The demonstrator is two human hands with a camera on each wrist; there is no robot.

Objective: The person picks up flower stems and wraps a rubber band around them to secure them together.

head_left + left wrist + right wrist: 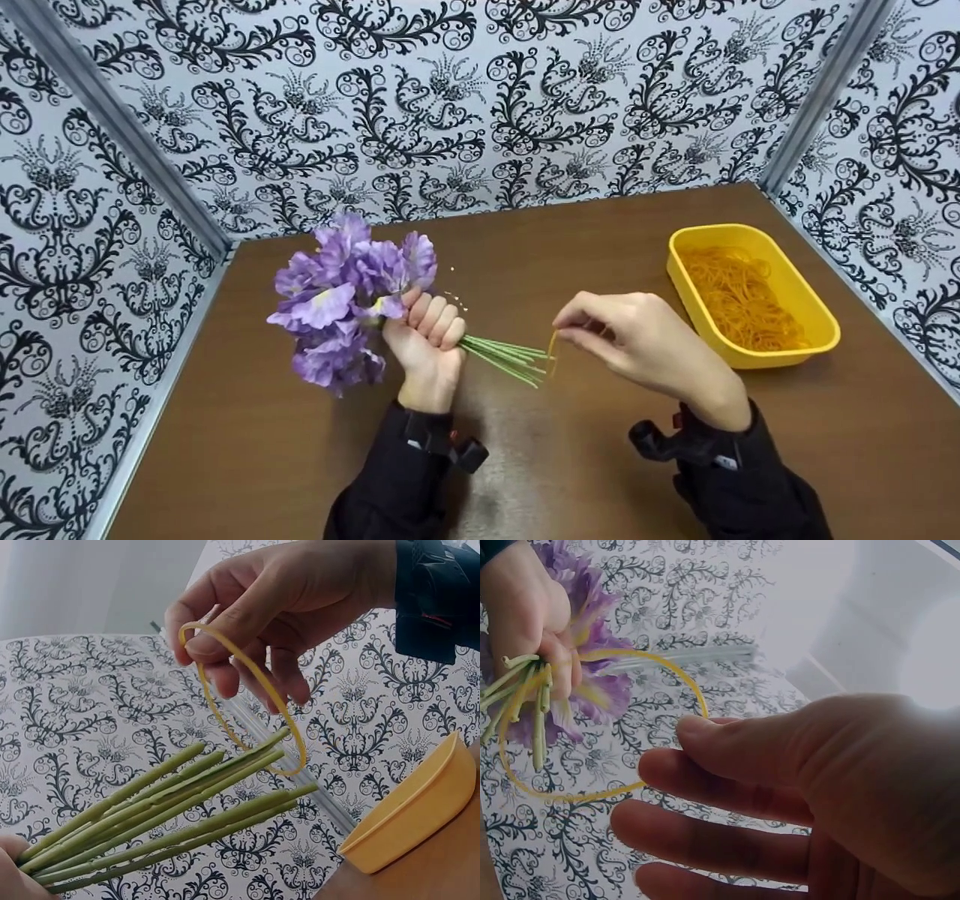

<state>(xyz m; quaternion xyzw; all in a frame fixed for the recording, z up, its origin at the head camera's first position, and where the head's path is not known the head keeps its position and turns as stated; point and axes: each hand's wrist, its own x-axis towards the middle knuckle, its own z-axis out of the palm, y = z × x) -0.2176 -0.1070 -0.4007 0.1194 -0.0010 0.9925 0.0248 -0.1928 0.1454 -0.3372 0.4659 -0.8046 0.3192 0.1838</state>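
Note:
My left hand (pixel 431 341) grips a bunch of purple artificial flowers (pixel 330 300) by the stems, blossoms to the left. Several green stems (pixel 506 358) stick out to the right of the fist, their cut ends fanned slightly apart. Between thumb and index finger, my right hand (pixel 649 345) pinches a yellow rubber band (pixel 259 671). The band hangs as an open loop right at the stem ends. In the right wrist view the stem ends (pixel 538 716) appear inside the loop, and the other right-hand fingers (pixel 705 832) are spread loosely.
A yellow plastic tub (pixel 757 296) holding a heap of rubber bands (pixel 739 300) stands on the right of the brown table (pixel 570 247). Patterned black-and-white panels (pixel 450 97) enclose the back and sides. Small pale specks show beside the flowers.

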